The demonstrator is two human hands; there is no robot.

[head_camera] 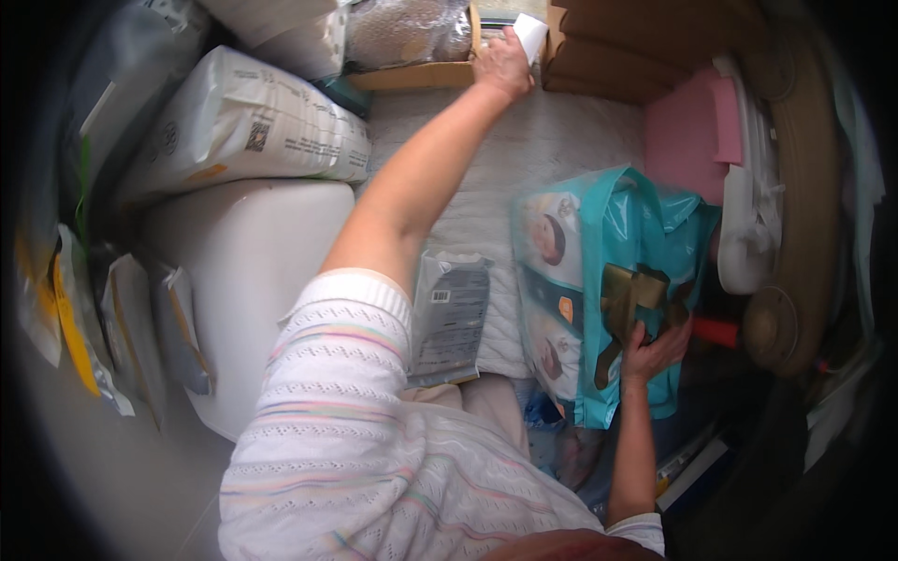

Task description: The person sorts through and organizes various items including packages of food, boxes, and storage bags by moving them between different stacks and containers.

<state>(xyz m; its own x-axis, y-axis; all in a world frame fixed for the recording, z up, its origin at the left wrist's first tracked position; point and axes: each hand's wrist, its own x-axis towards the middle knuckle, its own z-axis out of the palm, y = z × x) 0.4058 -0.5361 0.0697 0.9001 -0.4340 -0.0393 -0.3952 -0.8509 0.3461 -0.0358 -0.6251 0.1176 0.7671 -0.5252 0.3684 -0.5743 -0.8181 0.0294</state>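
My left hand reaches forward to the top of the view. It is at a small white piece, perhaps paper or card, beside an open cardboard box; whether the fingers grip it is hard to see. At the right, my right hand is closed on brown, ribbon-like straps. Those straps lie against a large teal plastic package with baby pictures on its side, standing on the pale quilted cover. A grey-and-white flat packet with print lies between my arms, close to my body.
Bubble-wrapped goods fill the box at the top, near brown cartons. A large white printed package lies left, above a smooth white surface. A pink container and wooden rail stand right. Several pouches are far left.
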